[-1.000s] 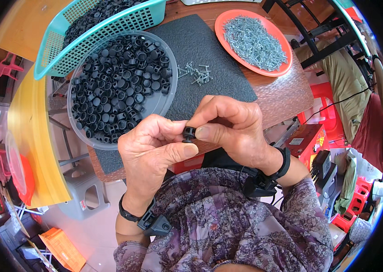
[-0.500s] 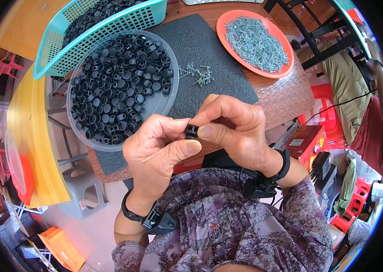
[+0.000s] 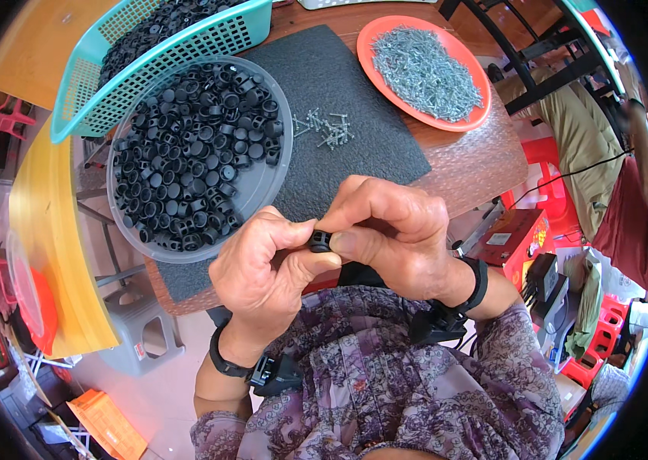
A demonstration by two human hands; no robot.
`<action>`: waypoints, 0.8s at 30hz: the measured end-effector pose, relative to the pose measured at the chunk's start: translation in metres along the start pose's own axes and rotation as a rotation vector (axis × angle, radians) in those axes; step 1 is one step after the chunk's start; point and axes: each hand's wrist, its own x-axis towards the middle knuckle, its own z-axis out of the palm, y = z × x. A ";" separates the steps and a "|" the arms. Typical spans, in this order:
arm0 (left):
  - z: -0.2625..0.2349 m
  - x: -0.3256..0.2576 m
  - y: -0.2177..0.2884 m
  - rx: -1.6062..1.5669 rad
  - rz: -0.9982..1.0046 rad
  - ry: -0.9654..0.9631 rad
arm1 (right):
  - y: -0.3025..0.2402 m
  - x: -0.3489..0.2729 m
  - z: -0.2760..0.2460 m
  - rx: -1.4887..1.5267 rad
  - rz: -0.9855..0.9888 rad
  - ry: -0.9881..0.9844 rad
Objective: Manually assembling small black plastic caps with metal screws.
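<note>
A small round black plastic cap [image 3: 320, 242] with slots in its side is pinched between both hands, just over the table's near edge. My left hand [image 3: 263, 264] grips it from the left with thumb and forefinger. From the other side my right hand [image 3: 393, 238] closes on it with thumb and fingertips. Whether a screw is also in the fingers, I cannot tell. Beyond the hands, a clear round tub [image 3: 263, 192] holds many similar black caps. Several loose screws [image 3: 328, 126] lie on the dark grey mat [image 3: 362, 100].
An orange-red plate [image 3: 370, 57] heaped with screws [image 3: 427, 73] stands at the far right of the wooden table [image 3: 485, 165]. At the far left a turquoise basket [image 3: 163, 77] holds more black parts. A grey stool [image 3: 136, 330] and red boxes [image 3: 512, 241] flank the table.
Both hands, with the cap between them, sit slightly lower in the picture. The table and its containers have shifted a little to the left in view.
</note>
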 end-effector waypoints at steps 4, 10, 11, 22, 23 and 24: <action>0.006 0.011 -0.009 0.069 0.125 -0.010 | 0.002 0.007 -0.009 -0.037 -0.024 -0.006; 0.005 0.006 0.004 0.231 0.101 0.010 | -0.005 0.007 -0.017 0.076 0.067 -0.144; 0.006 0.007 0.007 0.245 0.131 0.012 | -0.006 0.003 -0.016 0.138 0.119 -0.155; -0.009 0.007 0.022 0.183 -0.209 0.006 | 0.019 0.082 -0.057 0.046 0.248 0.139; -0.014 0.004 0.022 0.151 -0.238 0.061 | 0.024 0.097 -0.066 -0.138 0.094 0.147; -0.019 0.003 0.022 0.125 -0.272 0.120 | 0.020 0.113 -0.075 -0.122 0.158 0.241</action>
